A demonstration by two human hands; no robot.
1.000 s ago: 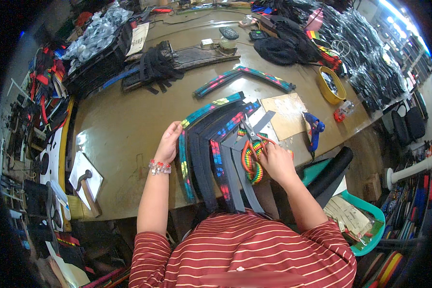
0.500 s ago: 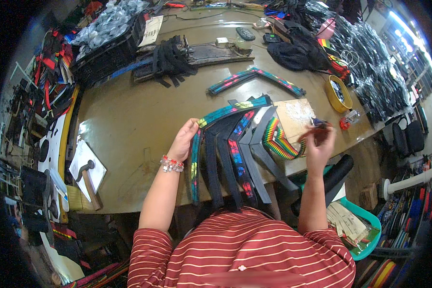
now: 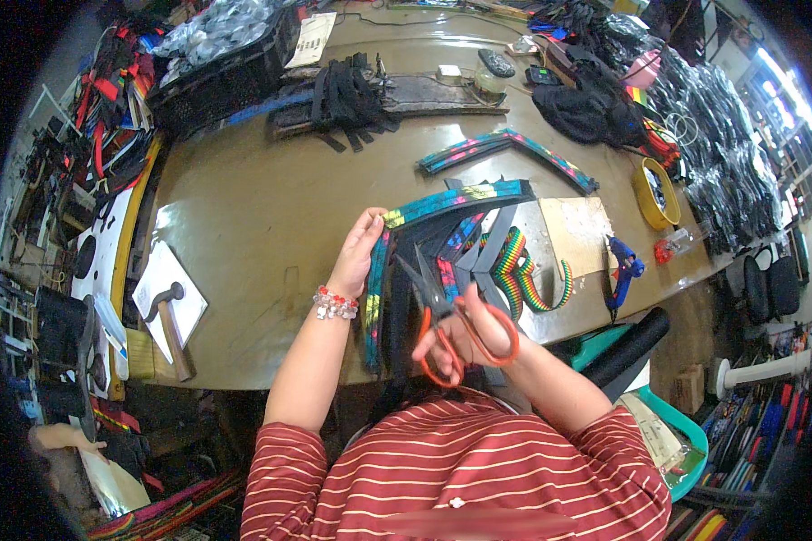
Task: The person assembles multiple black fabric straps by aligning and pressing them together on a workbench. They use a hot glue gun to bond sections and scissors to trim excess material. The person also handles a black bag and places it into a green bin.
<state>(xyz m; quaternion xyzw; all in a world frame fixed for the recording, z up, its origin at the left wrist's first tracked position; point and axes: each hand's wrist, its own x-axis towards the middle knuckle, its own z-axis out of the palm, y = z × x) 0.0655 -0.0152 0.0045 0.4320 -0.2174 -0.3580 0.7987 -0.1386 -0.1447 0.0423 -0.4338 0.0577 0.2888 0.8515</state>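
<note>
My left hand [image 3: 361, 251] pinches the bent corner of a teal, pink and yellow patterned strap [image 3: 451, 205] at the table's front edge. In my right hand [image 3: 478, 335] is a pair of scissors [image 3: 440, 307] with orange handles, fingers and thumb through the loops. Its blades are parted, with their points just right of the strap's hanging arm. Behind the scissors lie grey bent strips [image 3: 483, 263] and more patterned strips, partly hidden. A striped green, yellow and red cord [image 3: 512, 270] curls beside them. Farther back, another patterned bent strap [image 3: 505, 140] lies alone.
A blue glue gun [image 3: 621, 270] rests right of a tan board [image 3: 576, 233]. A yellow container [image 3: 656, 197] stands behind it. On the left, a hammer [image 3: 171, 329] lies across a white sheet [image 3: 189, 284]. Black straps [image 3: 352, 99] lie on a plank at the back.
My right hand has come left from beside the tan board to the straps, now clearly with the scissors. My left hand keeps its hold on the strap corner. The whole view has shifted slightly.
</note>
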